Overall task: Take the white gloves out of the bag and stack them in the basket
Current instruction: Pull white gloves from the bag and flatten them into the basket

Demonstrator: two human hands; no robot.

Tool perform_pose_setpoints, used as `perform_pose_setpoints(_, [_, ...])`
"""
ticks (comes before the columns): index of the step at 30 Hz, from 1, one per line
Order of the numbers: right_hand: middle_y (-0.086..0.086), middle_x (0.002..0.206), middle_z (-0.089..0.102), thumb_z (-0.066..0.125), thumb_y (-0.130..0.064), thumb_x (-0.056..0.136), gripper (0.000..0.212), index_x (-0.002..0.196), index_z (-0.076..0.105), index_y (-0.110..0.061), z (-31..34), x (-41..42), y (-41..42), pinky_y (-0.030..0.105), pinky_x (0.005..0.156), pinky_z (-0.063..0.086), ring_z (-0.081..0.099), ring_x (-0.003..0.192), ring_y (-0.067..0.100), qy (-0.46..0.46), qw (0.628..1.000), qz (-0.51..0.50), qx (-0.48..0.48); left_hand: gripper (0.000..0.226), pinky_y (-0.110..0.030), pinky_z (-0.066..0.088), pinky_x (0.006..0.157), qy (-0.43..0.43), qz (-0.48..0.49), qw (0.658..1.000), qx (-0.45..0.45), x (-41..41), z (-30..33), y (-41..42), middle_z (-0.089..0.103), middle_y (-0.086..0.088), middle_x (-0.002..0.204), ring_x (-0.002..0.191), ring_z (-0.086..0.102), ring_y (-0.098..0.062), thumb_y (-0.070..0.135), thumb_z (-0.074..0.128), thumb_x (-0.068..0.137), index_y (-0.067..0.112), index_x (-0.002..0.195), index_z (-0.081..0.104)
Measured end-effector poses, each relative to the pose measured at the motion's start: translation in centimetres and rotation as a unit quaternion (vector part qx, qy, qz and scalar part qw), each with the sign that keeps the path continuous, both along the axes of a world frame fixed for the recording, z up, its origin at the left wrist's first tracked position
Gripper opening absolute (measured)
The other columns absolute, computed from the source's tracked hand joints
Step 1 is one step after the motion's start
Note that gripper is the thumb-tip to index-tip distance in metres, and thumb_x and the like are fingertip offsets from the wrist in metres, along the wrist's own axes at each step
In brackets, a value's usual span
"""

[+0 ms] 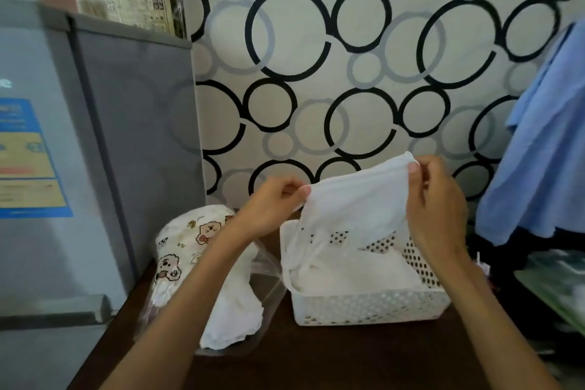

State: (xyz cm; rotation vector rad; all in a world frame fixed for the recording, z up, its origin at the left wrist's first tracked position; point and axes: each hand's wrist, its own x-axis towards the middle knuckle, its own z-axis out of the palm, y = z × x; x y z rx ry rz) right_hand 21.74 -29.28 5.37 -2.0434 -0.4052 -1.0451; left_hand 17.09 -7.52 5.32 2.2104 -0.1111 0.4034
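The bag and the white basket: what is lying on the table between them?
In the head view, nothing: the clear bag and the perforated white basket sit almost side by side on the dark table, with only the left forearm crossing above the bag.

Dark table (pixel 348 358); bag (pixel 177 250); basket (pixel 370 307)

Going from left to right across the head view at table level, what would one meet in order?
Grey fridge → clear bag of gloves → left hand → white glove → white basket → right hand → blue cloth.
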Motion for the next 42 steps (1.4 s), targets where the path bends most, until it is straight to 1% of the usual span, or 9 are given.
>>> perform_pose_setpoints(7, [-0.008, 0.073, 0.048, 0.033, -0.027, 0.102, 0.018, 0.1, 0.045, -0.014, -0.1, -0.7, 1.9, 0.026, 0.055, 0.036, 0.046, 0.065, 0.01, 0.004, 0.994, 0.051, 0.095, 0.023, -0.026, 0.041, 0.066, -0.033, 0.103, 0.985, -0.132, 0.8, -1.2, -3.4, 0.051, 0.005, 0.092, 0.081, 0.05, -0.011, 0.035, 0.025, 0.104, 0.02, 0.106, 0.041])
perform_pose_setpoints(11, [-0.005, 0.076, 0.051, 0.034, -0.026, 0.102, 0.013, 0.098, 0.043, -0.018, -0.8, -0.5, 3.5, 0.012, 0.048, 0.037, 0.045, 0.058, 0.0, 0.076, 0.968, 0.151, 0.187, 0.02, -0.037, 0.046, 0.064, -0.172, 0.222, 0.959, -0.038, 0.3, -1.4, -2.6, 0.052, 0.008, 0.077, 0.069, 0.055, -0.017, 0.04, 0.022, 0.103, 0.026, 0.102, 0.036])
perform_pose_setpoints(13, [-0.001, 0.08, 0.053, 0.036, -0.027, 0.101, 0.014, 0.099, 0.045, -0.017, -1.6, 0.5, 3.1, 0.009, 0.047, 0.038, 0.046, 0.062, 0.002, 0.138, 0.959, 0.161, 0.188, 0.02, -0.037, 0.047, 0.063, -0.176, 0.239, 0.954, 0.042, 0.5, -1.7, -1.7, 0.056, 0.006, 0.079, 0.071, 0.057, -0.019, 0.04, 0.023, 0.103, 0.027, 0.108, 0.038])
perform_pose_setpoints(15, [0.001, 0.082, 0.054, 0.037, -0.025, 0.101, 0.015, 0.101, 0.048, -0.015, -2.9, 2.3, 1.8, 0.013, 0.05, 0.04, 0.049, 0.068, 0.013, 0.229, 0.953, 0.149, 0.13, 0.024, -0.034, 0.047, 0.065, -0.115, 0.208, 0.965, 0.113, 1.6, -2.6, -1.0, 0.059, 0.005, 0.086, 0.075, 0.057, -0.016, 0.04, 0.028, 0.103, 0.026, 0.115, 0.044])
perform_pose_setpoints(18, [0.009, 0.1, 0.058, 0.037, -0.023, 0.101, 0.019, 0.106, 0.05, -0.011, -5.9, 4.8, -0.4, 0.028, 0.073, 0.04, 0.052, 0.086, 0.021, 0.352, 0.932, 0.089, -0.014, 0.025, -0.034, 0.047, 0.073, -0.009, 0.135, 0.969, 0.209, 4.1, -4.9, -0.7, 0.065, 0.003, 0.099, 0.086, 0.059, -0.016, 0.038, 0.038, 0.101, 0.026, 0.116, 0.054])
perform_pose_setpoints(22, [0.013, 0.114, 0.059, 0.032, -0.026, 0.102, 0.026, 0.11, 0.051, -0.01, -8.7, 6.3, -2.3, 0.035, 0.086, 0.043, 0.054, 0.098, 0.025, 0.427, 0.887, -0.02, -0.174, 0.025, -0.033, 0.048, 0.083, 0.041, 0.078, 0.956, 0.281, 6.8, -7.6, -1.8, 0.066, 0.004, 0.11, 0.095, 0.061, -0.015, 0.043, 0.049, 0.096, 0.028, 0.113, 0.06])
perform_pose_setpoints(34, [0.017, 0.129, 0.053, 0.039, -0.021, 0.1, 0.035, 0.132, 0.042, -0.008, -8.3, 5.9, -3.3, 0.038, 0.089, 0.043, 0.052, 0.115, 0.035, 0.437, 0.871, -0.106, -0.197, 0.021, -0.031, 0.049, 0.079, -0.052, 0.085, 0.919, 0.381, 7.9, -7.2, -3.0, 0.063, 0.005, 0.113, 0.1, 0.058, -0.016, 0.027, 0.063, 0.09, 0.024, 0.111, 0.059])
perform_pose_setpoints(40, [0.011, 0.118, 0.056, 0.06, -0.006, 0.087, 0.033, 0.119, 0.056, -0.015, -6.5, 5.1, -3.3, 0.029, 0.074, 0.039, 0.054, 0.105, 0.027, 0.344, 0.919, -0.057, -0.186, 0.027, -0.028, 0.045, 0.079, 0.165, -0.08, 0.904, 0.386, 6.5, -6.0, -2.7, 0.06, 0.014, 0.11, 0.094, 0.054, -0.008, 0.045, 0.067, 0.084, 0.033, 0.106, 0.057])
perform_pose_setpoints(42, [0.006, 0.118, 0.054, 0.064, -0.005, 0.084, 0.038, 0.117, 0.058, -0.022, -6.8, 5.1, -2.9, 0.029, 0.078, 0.043, 0.053, 0.099, 0.022, 0.411, 0.886, 0.025, -0.211, 0.023, -0.027, 0.043, 0.076, 0.178, -0.09, 0.891, 0.407, 6.5, -6.4, -3.0, 0.059, 0.012, 0.102, 0.091, 0.053, -0.009, 0.044, 0.068, 0.083, 0.032, 0.096, 0.054])
